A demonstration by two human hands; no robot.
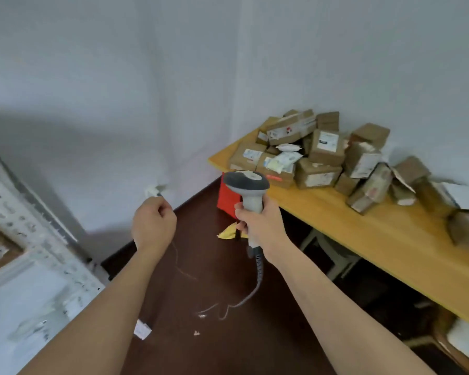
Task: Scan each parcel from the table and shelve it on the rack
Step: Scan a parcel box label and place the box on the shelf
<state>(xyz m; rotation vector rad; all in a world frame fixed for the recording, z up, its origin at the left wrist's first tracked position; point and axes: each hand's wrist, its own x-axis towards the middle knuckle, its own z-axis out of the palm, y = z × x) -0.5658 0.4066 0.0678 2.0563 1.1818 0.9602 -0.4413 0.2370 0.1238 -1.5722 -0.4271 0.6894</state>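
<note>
Left hand (153,221) fingers curled on nothing; right hand (260,226) grips scanner (248,190); rack (25,239) cut off, blurred.

Head view looks forward and down past the hands (206,223) toward the table (363,226).
</note>
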